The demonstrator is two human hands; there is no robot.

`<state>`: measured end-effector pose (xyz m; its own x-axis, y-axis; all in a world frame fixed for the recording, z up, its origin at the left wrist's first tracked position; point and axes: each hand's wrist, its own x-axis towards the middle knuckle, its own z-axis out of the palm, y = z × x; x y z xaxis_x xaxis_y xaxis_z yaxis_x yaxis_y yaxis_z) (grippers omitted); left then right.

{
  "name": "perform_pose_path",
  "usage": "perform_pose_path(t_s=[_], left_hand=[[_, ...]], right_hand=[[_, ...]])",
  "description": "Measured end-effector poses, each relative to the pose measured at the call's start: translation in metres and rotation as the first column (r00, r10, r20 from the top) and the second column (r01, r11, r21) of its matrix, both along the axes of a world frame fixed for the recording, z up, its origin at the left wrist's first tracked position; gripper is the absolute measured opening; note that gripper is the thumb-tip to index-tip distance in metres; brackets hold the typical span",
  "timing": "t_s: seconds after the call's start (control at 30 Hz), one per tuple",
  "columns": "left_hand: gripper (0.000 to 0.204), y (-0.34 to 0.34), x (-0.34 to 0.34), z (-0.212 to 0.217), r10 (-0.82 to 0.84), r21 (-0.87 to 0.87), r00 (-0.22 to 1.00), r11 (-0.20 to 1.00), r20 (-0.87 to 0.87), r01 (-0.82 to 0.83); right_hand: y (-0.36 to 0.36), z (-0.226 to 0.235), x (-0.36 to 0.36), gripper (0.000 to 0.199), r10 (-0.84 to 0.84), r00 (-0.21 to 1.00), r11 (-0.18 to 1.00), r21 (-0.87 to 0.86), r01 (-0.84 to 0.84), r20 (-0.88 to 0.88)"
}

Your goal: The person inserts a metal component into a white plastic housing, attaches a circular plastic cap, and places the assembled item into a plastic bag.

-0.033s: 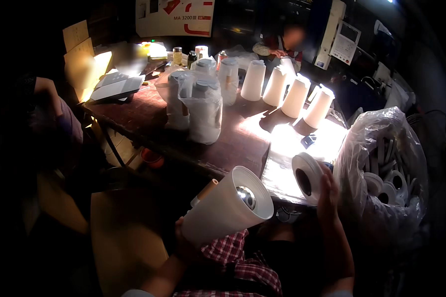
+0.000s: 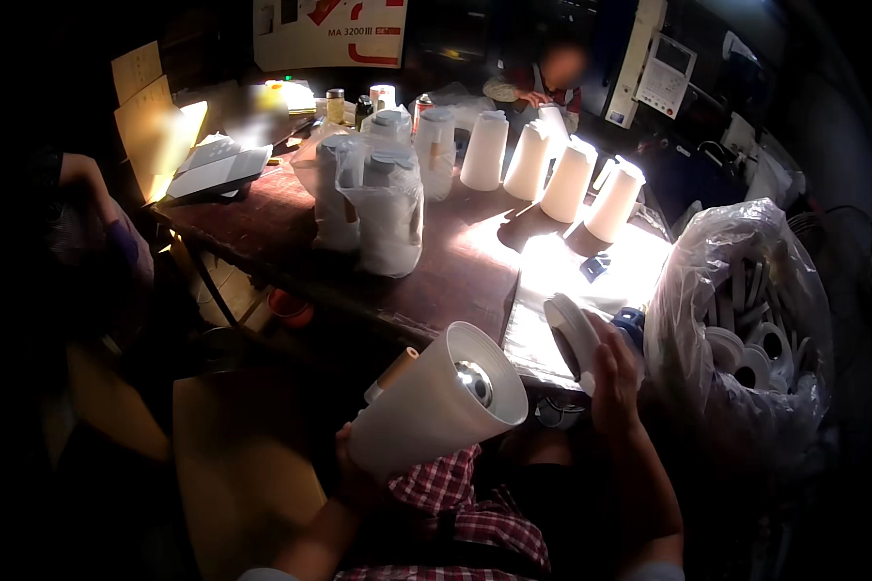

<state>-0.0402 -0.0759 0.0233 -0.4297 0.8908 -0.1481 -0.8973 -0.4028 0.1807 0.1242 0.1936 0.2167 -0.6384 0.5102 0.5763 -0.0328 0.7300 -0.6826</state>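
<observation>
Table edge (image 2: 426, 315) just beyond cone (image 2: 436, 402), ring (image 2: 574, 334)

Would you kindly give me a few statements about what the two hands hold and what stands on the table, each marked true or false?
1. The left hand holds a white cone-shaped housing with its wide open end facing up. True.
2. The right hand is empty. False: it holds a white ring-shaped disc.
3. A clear plastic bag of white rings sits to the person's right. True.
4. The white cones on the table lie scattered on their sides. False: they stand upright in a row.
5. The disc is already seated on the housing. False: the two are apart.
</observation>
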Motion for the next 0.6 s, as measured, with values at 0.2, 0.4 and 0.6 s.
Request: perform_pose_path(t_s=[0.2, 0.4, 0.6], left_hand=[[0.068, 0.008, 0.009, -0.003, -0.011, -0.195, 0.981, 0.980, -0.193, -0.028], [0.066, 0.012, 0.006, -0.018, 0.053, -0.158, 0.972, 0.983, -0.231, -0.092], [0.070, 0.009, 0.004, -0.008, 0.050, -0.176, 0.941, 0.978, -0.334, -0.114]], right_hand=[[-0.051, -0.021, -0.001, 0.047, 0.035, 0.968, 0.912, 0.389, -0.133, 0.250], [-0.056, -0.030, 0.010, 0.049, 0.187, 0.961, 0.973, 0.095, -0.209, 0.205], [-0.045, -0.054, 0.010, 0.072, 0.350, 0.930, 0.869, -0.411, -0.276, 0.114]])
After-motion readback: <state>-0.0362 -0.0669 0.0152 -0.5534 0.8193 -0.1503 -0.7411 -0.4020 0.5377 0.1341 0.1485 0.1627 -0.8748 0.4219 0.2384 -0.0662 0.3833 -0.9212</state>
